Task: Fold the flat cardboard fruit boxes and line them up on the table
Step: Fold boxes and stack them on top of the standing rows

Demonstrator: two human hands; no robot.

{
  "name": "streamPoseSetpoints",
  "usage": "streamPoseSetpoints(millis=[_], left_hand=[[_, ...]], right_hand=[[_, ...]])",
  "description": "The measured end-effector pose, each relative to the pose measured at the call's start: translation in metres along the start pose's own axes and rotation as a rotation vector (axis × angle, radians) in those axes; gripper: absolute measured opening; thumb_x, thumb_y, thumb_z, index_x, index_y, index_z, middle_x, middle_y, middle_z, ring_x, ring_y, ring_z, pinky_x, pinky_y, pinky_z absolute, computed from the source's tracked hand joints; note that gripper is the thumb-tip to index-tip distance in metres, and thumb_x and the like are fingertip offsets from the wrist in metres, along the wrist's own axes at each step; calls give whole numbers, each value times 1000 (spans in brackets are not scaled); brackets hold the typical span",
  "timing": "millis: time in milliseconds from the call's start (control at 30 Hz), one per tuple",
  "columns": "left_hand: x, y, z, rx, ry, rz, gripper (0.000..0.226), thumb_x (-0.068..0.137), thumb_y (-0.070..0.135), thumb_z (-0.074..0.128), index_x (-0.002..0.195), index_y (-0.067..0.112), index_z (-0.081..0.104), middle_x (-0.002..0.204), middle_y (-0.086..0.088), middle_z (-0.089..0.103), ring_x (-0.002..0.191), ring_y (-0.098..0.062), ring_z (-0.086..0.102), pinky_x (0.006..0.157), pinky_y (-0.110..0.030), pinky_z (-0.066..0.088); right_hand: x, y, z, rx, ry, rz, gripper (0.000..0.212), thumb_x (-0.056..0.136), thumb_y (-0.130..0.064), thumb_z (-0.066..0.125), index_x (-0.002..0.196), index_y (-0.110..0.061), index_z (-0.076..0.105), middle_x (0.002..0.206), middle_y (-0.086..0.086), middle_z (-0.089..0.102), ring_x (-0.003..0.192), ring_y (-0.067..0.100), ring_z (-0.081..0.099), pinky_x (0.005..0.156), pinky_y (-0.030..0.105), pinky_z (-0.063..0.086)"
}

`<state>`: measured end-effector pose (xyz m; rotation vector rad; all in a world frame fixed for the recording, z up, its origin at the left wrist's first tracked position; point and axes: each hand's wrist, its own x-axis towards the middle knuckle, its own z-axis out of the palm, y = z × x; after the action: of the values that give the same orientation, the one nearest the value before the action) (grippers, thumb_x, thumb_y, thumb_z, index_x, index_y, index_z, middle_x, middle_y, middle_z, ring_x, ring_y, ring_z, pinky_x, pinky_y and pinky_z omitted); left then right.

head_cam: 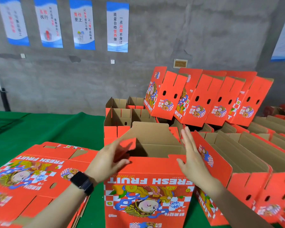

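Observation:
A red "FRESH FRUIT" cardboard box (148,186) stands opened up in front of me, its brown inside showing. My left hand (109,159), with a black watch on the wrist, touches the small red side flap (127,145) at the box's left top edge, fingers nearly straight. My right hand (192,155) is held flat and upright with straight fingers at the box's right top edge, beside the raised right flap (211,162). A stack of flat boxes (31,175) lies on the green table at the left.
Folded open boxes stand in rows to the right (253,162) and behind (118,119). More boxes lean tilted against the grey wall (204,97) at the back right. Green table cloth (48,127) shows at the left. Posters hang on the wall.

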<state>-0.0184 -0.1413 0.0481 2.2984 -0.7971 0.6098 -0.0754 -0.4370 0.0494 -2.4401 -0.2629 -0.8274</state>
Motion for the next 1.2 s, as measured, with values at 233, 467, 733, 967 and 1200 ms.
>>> streamPoseSetpoints(millis=[233, 467, 733, 967, 1200], left_hand=[[33, -4, 3, 207, -254, -142, 47, 90, 17, 58, 134, 33, 52, 147, -6, 34, 134, -25, 31, 109, -31, 24], [59, -2, 13, 53, -482, -373, 78, 84, 21, 61, 150, 36, 21, 157, -1, 1, 143, -28, 9, 117, -42, 18], [50, -5, 14, 6, -343, -293, 66, 79, 16, 70, 139, 25, 46, 147, 1, 20, 132, -25, 24, 111, -35, 29], [43, -5, 14, -76, -99, -281, 25, 79, 6, 66, 65, 22, 54, 93, 0, 57, 88, -19, 55, 71, -20, 38], [47, -4, 15, 47, -406, -469, 83, 77, 65, 62, 144, 25, 35, 140, -3, 32, 130, -25, 35, 108, -41, 35]], right_hand=[[2, 4, 3, 91, -106, 171, 94, 87, 0, 64, 152, -34, 5, 156, -8, 25, 142, 10, 28, 113, 27, 27], [1, 9, -1, 54, -134, 77, 43, 86, 1, 65, 124, -18, 62, 128, -14, 53, 123, 3, 48, 108, 21, 33], [29, 16, -4, 18, -194, 171, 18, 97, -21, 53, 86, -20, 67, 92, -5, 69, 87, 13, 64, 76, 23, 46], [63, 19, -4, 344, -332, 499, 43, 101, -44, 35, 134, -25, 53, 130, 0, 57, 71, 10, 54, 56, 18, 46], [75, 23, -5, -75, -662, 295, 60, 84, -39, 70, 138, -19, 51, 142, -3, 49, 128, 13, 47, 105, 26, 36]])
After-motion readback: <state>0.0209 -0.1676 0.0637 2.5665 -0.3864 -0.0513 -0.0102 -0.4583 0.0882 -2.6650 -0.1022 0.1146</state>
